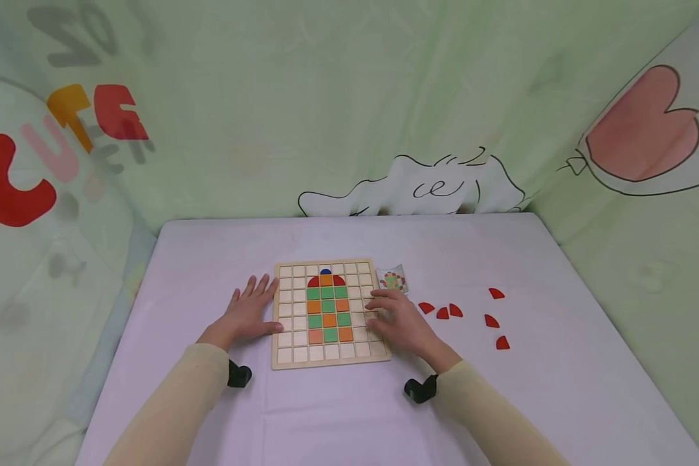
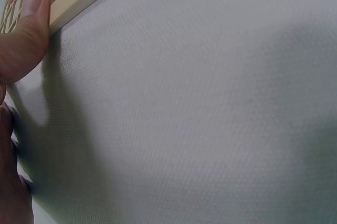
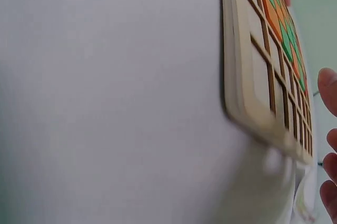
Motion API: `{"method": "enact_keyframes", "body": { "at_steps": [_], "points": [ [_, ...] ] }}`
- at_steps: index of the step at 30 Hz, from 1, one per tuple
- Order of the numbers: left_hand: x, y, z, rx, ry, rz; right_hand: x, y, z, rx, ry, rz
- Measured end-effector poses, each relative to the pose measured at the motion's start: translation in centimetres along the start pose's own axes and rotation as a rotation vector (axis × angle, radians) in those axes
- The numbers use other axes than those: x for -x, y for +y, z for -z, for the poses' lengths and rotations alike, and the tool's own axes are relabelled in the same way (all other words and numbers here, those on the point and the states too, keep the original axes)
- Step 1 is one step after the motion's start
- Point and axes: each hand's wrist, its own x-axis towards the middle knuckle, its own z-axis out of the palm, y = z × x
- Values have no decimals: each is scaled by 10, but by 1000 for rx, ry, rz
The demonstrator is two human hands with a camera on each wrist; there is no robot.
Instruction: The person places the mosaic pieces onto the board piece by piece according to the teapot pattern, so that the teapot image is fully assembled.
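A wooden grid board [image 1: 285, 355] lies on the table, with green tiles [image 1: 327, 306] and orange tiles [image 1: 329, 320] in its middle columns. Two red quarter-circle pieces [image 1: 313, 282] and a small blue piece [image 1: 325, 272] top the pattern. My left hand [image 1: 246, 316] rests flat at the board's left side with fingers spread, and its thumb [image 2: 32, 16] lies over the board's edge. Over the right edge is my right hand [image 1: 403, 325], fingers loosely bent and apart, nothing visible between them. In the right wrist view its fingertips [image 3: 329, 84] appear beside the board.
Several loose red quarter-circle pieces [image 1: 492, 321] are scattered on the table right of my right hand. A small printed card [image 1: 393, 279] lies by the board's upper right corner. The pale tablecloth [image 1: 338, 421] reaches back to a green curtain [image 1: 256, 129].
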Motion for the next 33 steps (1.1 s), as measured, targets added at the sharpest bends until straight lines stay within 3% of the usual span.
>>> {"method": "enact_keyframes", "body": {
  "at_steps": [6, 15, 21, 33],
  "points": [
    [1, 2, 1, -3, -6, 6, 13, 27, 21, 24, 62, 3],
    [3, 4, 2, 1, -7, 6, 25, 61, 45, 60, 83, -132],
    [4, 4, 3, -3, -3, 4, 28, 80, 51, 94, 86, -173],
    [2, 2, 1, -16, 1, 0, 25, 92, 51, 124, 89, -155]
  ]
}}
